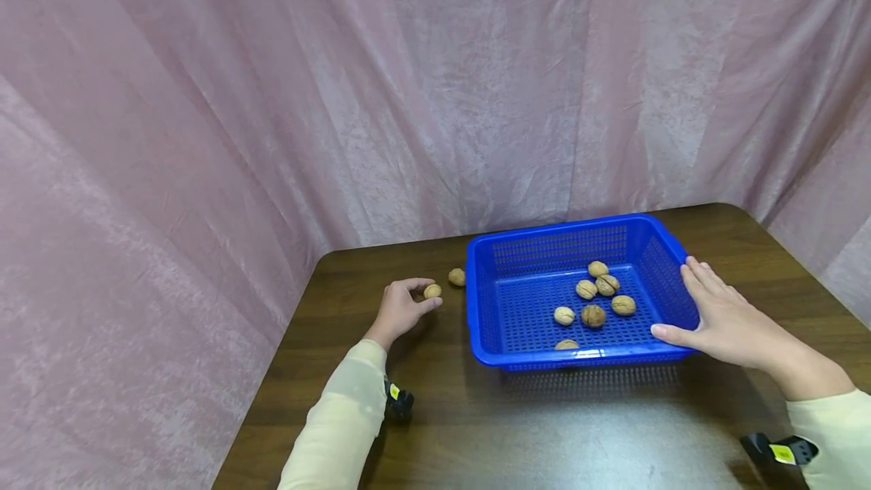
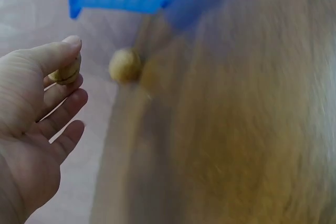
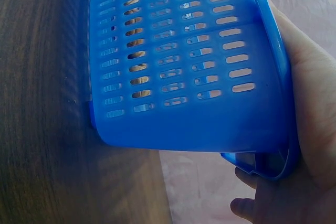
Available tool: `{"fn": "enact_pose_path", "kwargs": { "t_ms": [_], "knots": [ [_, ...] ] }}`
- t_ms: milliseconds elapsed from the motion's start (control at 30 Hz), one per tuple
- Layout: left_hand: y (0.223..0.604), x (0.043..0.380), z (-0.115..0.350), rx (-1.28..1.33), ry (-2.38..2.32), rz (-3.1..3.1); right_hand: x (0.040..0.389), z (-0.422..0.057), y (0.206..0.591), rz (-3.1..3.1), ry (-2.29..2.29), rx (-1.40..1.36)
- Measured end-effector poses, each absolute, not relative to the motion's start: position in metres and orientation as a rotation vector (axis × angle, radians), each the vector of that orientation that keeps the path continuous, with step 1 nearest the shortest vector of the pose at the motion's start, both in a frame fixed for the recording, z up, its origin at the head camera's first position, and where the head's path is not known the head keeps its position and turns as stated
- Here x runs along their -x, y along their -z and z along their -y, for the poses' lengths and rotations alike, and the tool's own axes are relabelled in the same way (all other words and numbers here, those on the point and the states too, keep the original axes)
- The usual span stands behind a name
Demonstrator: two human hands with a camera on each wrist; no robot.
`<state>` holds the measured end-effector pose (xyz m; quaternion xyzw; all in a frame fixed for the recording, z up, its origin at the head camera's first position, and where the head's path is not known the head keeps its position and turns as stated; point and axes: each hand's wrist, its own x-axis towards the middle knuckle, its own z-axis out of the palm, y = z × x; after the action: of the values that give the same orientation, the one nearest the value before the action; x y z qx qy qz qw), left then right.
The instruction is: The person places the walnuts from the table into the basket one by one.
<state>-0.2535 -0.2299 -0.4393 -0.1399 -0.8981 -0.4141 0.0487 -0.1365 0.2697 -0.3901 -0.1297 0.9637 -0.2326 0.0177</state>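
Note:
My left hand [image 1: 400, 310] pinches a walnut [image 1: 432, 291] between thumb and fingers, left of a blue plastic basket [image 1: 486, 358]. In the left wrist view the pinched walnut [image 2: 67, 72] shows partly behind the thumb. Another walnut [image 1: 457, 277] lies on the table close to the basket's left side. Inside the basket are several walnuts [image 1: 623, 305]; one near the front wall is partly hidden by the rim. My right hand [image 1: 731, 324] rests against the basket's near right corner, fingers extended along the right rim and thumb over the front rim.
The basket stands on a dark brown wooden table [image 1: 544, 429]. A pink curtain [image 1: 435, 97] hangs behind the table and along its left side. Slots pierce the basket's walls [image 3: 173, 66].

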Motion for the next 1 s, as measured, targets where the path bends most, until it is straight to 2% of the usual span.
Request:
{"fn": "enact_pose_path", "kwargs": {
  "t_ms": [567, 1000],
  "knots": [
    [0.378, 0.229, 0.166, 0.755, 1.402, 2.637, 0.137, -0.269, 0.387, -2.990, 0.727, 0.407],
    [0.335, 0.259, 0.087, 0.881, 1.191, 2.733, 0.138, -0.271, 0.389, -2.976, 0.738, 0.401]
  ]
}}
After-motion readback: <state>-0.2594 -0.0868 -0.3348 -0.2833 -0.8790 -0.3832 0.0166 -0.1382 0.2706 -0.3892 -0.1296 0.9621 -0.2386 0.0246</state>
